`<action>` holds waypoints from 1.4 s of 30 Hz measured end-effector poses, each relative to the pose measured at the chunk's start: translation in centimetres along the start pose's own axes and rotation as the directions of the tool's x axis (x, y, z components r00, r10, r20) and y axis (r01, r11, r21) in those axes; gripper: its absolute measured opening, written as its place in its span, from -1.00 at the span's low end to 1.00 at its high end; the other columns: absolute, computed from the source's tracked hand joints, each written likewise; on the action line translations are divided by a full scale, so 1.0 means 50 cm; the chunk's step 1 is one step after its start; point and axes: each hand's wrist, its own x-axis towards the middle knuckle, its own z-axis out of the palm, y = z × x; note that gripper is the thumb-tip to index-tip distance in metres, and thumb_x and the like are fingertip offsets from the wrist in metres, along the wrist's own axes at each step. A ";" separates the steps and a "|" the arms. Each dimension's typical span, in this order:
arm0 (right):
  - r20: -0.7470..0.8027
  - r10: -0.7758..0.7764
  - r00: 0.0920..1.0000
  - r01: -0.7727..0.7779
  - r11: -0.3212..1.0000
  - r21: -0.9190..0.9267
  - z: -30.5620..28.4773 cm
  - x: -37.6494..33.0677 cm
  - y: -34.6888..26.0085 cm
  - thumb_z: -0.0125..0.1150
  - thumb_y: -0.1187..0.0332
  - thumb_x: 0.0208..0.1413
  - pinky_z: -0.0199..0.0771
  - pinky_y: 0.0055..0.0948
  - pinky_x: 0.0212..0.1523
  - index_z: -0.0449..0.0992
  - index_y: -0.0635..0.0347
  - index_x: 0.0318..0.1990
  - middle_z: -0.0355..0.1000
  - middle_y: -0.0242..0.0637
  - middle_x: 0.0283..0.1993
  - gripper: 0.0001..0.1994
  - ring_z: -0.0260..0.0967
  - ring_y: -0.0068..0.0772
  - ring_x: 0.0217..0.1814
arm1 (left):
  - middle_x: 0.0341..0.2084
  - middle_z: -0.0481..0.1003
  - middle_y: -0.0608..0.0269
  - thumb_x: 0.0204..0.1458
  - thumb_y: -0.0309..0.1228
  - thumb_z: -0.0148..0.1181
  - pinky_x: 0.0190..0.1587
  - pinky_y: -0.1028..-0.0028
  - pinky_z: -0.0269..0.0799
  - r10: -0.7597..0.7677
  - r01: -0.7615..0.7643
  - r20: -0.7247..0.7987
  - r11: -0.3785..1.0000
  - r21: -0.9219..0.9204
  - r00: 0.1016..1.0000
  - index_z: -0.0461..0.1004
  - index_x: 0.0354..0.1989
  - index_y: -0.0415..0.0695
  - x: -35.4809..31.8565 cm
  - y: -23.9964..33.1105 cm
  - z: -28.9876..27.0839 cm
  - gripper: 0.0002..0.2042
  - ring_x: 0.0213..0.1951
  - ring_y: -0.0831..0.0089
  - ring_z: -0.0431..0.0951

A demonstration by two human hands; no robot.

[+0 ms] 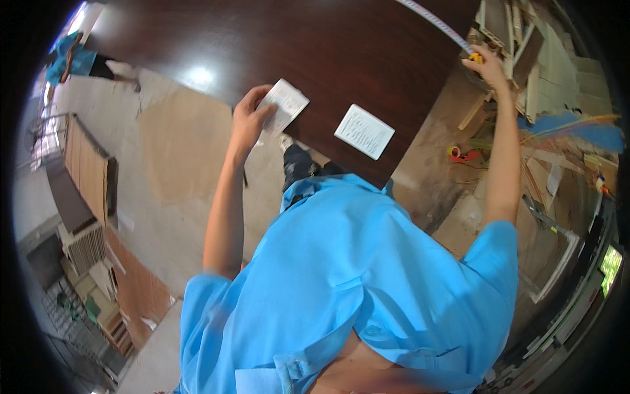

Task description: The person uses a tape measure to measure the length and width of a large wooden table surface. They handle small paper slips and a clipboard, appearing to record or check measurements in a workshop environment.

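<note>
The left hand point(251, 119) is closed lightly around a white paper point(291, 104), thumb across its face and fingers mostly hidden behind. The paper is at the near edge of the dark brown surface point(354, 56); whether it touches the wood I cannot tell. The right hand point(492, 71) is curled around a tape measure point(477, 58) at the surface's right edge, showing only a bit of yellow between the fingers. Its pale blade point(436, 23) runs out in a curve past the top of the view. A white pad point(365, 131) lies flat on the surface between the hands, nearer the left one.

The tape's far end is out of sight, so what anchors it cannot be judged. If that end came loose or the right hand's grip eased, the blade could twist, slide or spring back toward the fingers. If dropped, the tape measure could land among the wood scraps point(533, 52) to the right. The thumb's light pinch might let the paper slip over the edge to the floor point(423, 180), and a passing forearm could push the pad off.

The pad carries rows of dark writing, too small to read; the paper's marks are fainter and blurred. The blade bears graduations, also illegible. No brand can be made out.
</note>
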 end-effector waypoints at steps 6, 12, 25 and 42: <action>-0.051 -0.004 0.999 -0.001 0.997 -0.083 0.004 -0.005 0.005 0.58 0.01 0.00 0.46 -0.31 0.18 0.53 0.11 0.28 0.59 -0.21 0.09 -0.30 0.52 -0.26 0.13 | -0.06 0.62 0.17 0.16 -0.52 0.24 0.07 0.48 0.48 -0.074 0.076 0.034 0.995 -0.066 0.997 0.47 0.20 -0.33 0.007 0.002 0.006 -0.59 -0.06 0.48 0.61; -0.025 0.024 0.999 -0.027 0.995 -0.098 -0.006 -0.021 -0.037 0.56 0.02 0.00 0.46 -0.29 0.19 0.53 0.06 0.29 0.60 -0.21 0.11 -0.31 0.53 -0.23 0.14 | -0.08 0.64 0.18 0.17 -0.54 0.23 0.02 0.50 0.49 -0.085 0.086 0.021 0.994 -0.064 0.996 0.49 0.17 -0.32 0.005 0.006 0.004 -0.62 -0.08 0.52 0.61; -0.029 0.070 0.997 -0.072 0.995 -0.076 -0.007 -0.027 -0.046 0.57 0.04 -0.03 0.47 -0.26 0.18 0.52 0.05 0.30 0.60 -0.18 0.09 -0.29 0.53 -0.21 0.11 | -0.10 0.63 0.18 0.17 -0.51 0.24 -0.02 0.51 0.49 -0.100 0.102 0.032 0.994 -0.047 0.994 0.48 0.18 -0.33 0.001 0.021 0.006 -0.61 -0.11 0.52 0.61; -0.033 -0.045 0.998 0.043 0.996 -0.078 0.001 -0.001 0.009 0.54 0.04 0.06 0.43 -0.35 0.18 0.49 0.11 0.32 0.56 -0.24 0.10 -0.31 0.48 -0.32 0.11 | -0.17 0.62 0.24 0.19 -0.51 0.28 -0.09 0.53 0.49 -0.133 0.134 0.010 0.989 -0.060 0.991 0.52 0.04 -0.29 -0.003 0.034 0.008 -0.73 -0.18 0.54 0.59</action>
